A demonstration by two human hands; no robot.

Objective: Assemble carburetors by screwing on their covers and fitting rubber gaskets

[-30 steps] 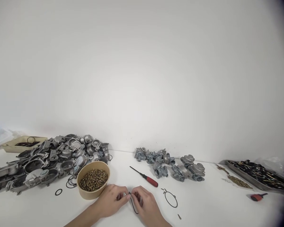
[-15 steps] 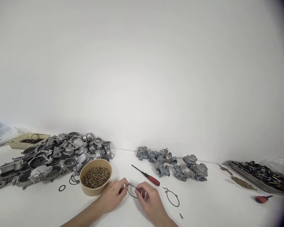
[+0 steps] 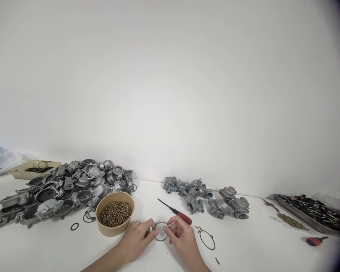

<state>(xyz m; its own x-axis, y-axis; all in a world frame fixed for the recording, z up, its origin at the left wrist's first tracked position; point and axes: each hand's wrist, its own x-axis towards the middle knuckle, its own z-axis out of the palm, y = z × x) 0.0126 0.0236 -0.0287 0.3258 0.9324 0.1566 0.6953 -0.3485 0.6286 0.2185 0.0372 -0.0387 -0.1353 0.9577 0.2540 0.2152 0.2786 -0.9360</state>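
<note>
While the left hand [image 3: 137, 240] and right hand [image 3: 183, 240] pinch a thin black rubber-like ring [image 3: 161, 240], as yet unattached, a second black ring [image 3: 201, 240] lies loose at its three o'clock.

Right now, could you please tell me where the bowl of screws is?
In the head view, the bowl of screws stands left of centre on the white table, between the heap of metal parts and the left hand.
</note>
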